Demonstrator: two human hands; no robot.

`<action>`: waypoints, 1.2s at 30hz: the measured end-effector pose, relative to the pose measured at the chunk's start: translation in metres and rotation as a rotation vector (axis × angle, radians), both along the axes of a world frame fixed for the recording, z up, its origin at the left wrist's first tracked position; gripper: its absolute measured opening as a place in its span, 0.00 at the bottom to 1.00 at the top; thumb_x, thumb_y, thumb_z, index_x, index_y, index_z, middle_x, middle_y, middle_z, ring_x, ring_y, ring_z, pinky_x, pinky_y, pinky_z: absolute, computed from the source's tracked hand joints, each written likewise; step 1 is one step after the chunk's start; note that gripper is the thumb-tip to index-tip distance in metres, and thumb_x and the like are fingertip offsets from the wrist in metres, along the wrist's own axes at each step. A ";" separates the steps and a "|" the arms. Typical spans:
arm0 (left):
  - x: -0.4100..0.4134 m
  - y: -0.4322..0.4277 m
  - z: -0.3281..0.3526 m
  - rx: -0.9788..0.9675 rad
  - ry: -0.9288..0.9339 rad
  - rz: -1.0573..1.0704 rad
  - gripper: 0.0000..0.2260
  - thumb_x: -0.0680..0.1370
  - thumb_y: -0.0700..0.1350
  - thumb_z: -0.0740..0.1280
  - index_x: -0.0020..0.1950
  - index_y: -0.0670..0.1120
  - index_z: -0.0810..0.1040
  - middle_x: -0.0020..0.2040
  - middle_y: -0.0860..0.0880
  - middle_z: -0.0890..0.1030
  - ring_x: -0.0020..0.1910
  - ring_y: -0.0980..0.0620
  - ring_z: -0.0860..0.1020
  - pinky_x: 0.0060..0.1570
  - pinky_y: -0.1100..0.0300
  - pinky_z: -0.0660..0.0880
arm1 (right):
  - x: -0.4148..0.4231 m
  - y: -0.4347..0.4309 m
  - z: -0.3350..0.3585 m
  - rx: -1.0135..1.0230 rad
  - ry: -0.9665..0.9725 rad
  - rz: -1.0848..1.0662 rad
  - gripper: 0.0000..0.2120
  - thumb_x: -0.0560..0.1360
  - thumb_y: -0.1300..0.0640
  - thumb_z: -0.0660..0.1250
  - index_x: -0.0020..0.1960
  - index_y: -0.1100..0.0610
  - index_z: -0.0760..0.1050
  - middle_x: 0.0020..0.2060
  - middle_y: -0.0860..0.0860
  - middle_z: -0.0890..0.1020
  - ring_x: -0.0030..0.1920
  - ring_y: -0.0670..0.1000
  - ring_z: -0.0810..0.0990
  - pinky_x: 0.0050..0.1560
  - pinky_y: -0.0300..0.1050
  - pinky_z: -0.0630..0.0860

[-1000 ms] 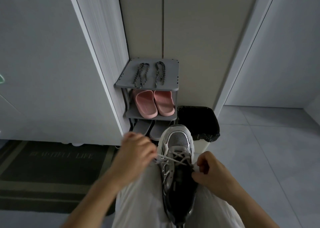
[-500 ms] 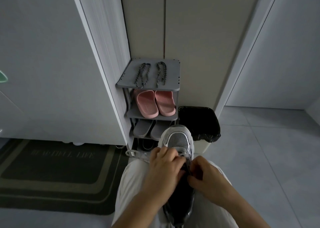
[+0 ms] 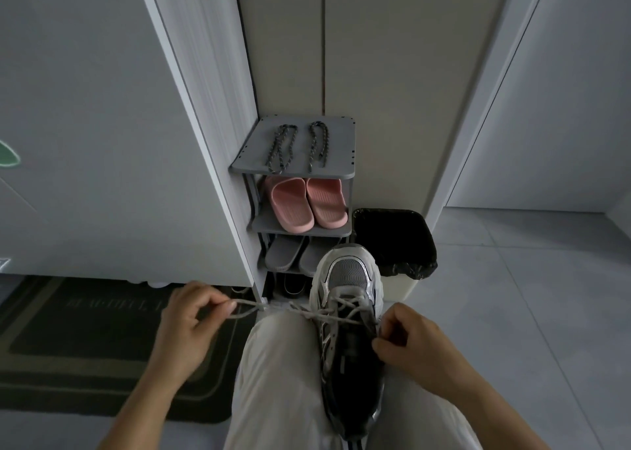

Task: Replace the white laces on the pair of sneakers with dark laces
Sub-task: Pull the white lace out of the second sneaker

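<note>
White lace (image 3: 273,308) is stretching taut between the two hands. The left hand (image 3: 191,320) is pinching its free end between thumb and fingertips, drawing it out sideways from the sneaker (image 3: 351,313). The right hand (image 3: 413,343) is curling tight against the shoe's opposite edge, pinching the lace where its other strand runs in. Between both grips, the silver-and-black sneaker is resting toe-forward on a pale trouser leg (image 3: 280,364). Well beyond the hands, two dark laces (image 3: 281,149) are lying side by side on top of a grey shoe rack (image 3: 341,173), above pink slippers (image 3: 307,203). Under the left hand, a dark mat (image 3: 85,347) is showing faint lettering that seems to begin "BEAUTIFUL"; the rest is hidden.
</note>
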State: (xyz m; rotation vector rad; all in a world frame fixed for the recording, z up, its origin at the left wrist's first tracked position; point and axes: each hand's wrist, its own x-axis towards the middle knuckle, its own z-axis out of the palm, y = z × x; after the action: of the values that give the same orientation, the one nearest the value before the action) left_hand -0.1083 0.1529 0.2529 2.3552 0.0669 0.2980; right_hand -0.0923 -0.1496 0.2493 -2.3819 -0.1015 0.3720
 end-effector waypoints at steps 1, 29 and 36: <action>0.000 0.003 -0.005 0.025 0.027 0.030 0.12 0.71 0.39 0.70 0.35 0.54 0.72 0.37 0.54 0.74 0.40 0.54 0.74 0.46 0.52 0.74 | -0.001 0.002 -0.002 -0.036 -0.018 0.015 0.11 0.58 0.39 0.59 0.37 0.43 0.67 0.32 0.47 0.76 0.33 0.47 0.75 0.38 0.47 0.77; 0.024 -0.149 -0.040 0.231 -0.298 -0.182 0.06 0.63 0.46 0.72 0.38 0.53 0.82 0.55 0.57 0.75 0.58 0.53 0.67 0.55 0.55 0.65 | 0.005 0.004 -0.019 0.066 -0.074 -0.126 0.05 0.73 0.45 0.61 0.40 0.42 0.73 0.33 0.45 0.79 0.37 0.46 0.78 0.42 0.52 0.77; 0.033 -0.139 -0.039 0.078 -0.239 -0.338 0.10 0.68 0.51 0.61 0.38 0.50 0.82 0.54 0.62 0.70 0.57 0.59 0.65 0.56 0.60 0.64 | 0.006 0.003 -0.016 0.020 -0.230 0.046 0.11 0.70 0.40 0.54 0.41 0.45 0.68 0.37 0.43 0.74 0.36 0.48 0.75 0.37 0.54 0.76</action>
State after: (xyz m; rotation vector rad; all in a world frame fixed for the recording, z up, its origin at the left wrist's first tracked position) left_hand -0.0753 0.0143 0.2141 2.3396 -0.4602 0.4171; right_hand -0.0861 -0.1468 0.2334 -2.3977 -0.2653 0.1168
